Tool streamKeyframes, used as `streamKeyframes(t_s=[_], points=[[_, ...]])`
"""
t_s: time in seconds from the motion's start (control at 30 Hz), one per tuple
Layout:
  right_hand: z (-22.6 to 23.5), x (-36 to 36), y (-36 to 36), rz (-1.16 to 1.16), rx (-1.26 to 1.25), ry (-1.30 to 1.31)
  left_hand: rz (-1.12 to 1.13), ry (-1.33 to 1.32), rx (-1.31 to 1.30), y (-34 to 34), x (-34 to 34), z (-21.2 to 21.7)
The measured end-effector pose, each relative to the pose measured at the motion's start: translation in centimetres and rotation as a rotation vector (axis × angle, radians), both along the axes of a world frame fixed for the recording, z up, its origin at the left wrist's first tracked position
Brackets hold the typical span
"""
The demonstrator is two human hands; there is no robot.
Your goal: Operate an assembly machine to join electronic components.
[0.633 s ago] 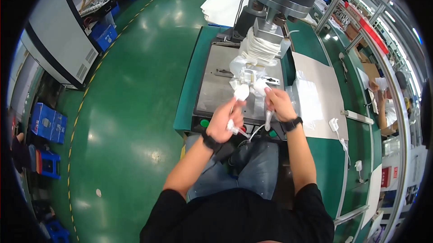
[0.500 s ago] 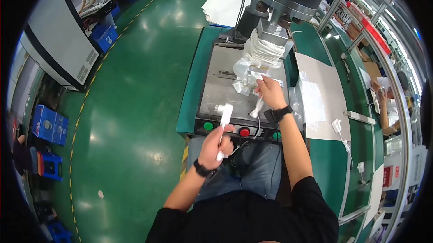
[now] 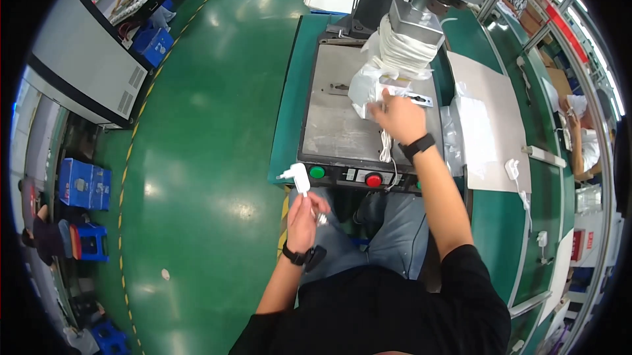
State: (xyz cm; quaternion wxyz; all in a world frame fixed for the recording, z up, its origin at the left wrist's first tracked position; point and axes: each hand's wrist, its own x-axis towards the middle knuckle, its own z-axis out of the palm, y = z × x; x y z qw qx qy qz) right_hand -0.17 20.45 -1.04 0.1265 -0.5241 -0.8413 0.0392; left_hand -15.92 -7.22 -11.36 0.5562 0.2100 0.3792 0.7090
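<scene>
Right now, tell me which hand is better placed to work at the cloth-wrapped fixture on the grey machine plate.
Right. The right hand is already at the white cloth-wrapped fixture on the grey machine plate; the left hand is down near the lap, holding a white plug adapter.

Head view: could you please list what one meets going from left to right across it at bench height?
Blue crates → left hand holding a white plug adapter → green button → red button → right hand on the press plate → white charger

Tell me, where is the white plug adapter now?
In the head view, the white plug adapter is in the left hand, left of the press, just beside the green button.
</scene>
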Motion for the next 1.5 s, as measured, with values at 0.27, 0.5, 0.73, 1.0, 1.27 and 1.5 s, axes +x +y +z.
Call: streamKeyframes(t_s=[0.27,0.5,0.73,1.0,1.27,1.5], points=[[-0.2,10.4,-6.7,0.092,0.058,0.608,0.084,0.2,0.072,5.4,-1.7,-1.0],[-6.0,14.5,-14.5,-0.208,-0.363,0.884,0.076,0.224,0.072,5.7,-1.4,-0.9],[1.5,9.4,-16.2,0.317,-0.477,0.84,-0.281,0.472,0.069,3.5,0.0,3.2],[14.5,26.8,-23.7,0.183,-0.519,1.181,-0.691,0.671,0.682,3.8,14.6,11.1],[19.3,57.1,-52.2,-1.066,0.342,0.432,-0.9,0.365,0.411,5.6,15.2,5.0],[5.6,72.4,-56.7,-1.73,-0.061,-0.17,-0.788,0.398,0.178,5.3,12.4,1.7]])
